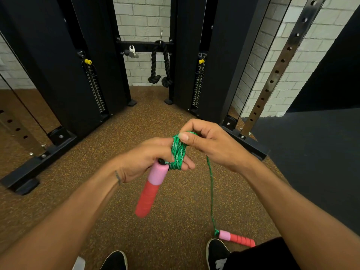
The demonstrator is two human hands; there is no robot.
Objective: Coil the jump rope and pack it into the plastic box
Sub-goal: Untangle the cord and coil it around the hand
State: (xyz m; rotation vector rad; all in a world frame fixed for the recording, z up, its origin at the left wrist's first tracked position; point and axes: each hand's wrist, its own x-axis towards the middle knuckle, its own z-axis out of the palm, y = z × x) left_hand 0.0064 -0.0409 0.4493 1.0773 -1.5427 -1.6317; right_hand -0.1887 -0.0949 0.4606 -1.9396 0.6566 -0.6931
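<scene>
Both hands at frame centre, winding the jump rope (177,152).

Left hand (148,158) grips a green coil and one pink-red handle (150,191); right hand (212,145), at 1 o'clock of the coil, pinches the top loop. Two handles counted: the second (236,238) lies on the floor (175,211) at 5 o'clock. Cord looks light, limp, springy; best held across the loops. No plastic box visible.

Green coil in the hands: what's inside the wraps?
The left hand's fingers pass through the green coil; their middles are covered by rope. The right hand pinches its top.
</scene>
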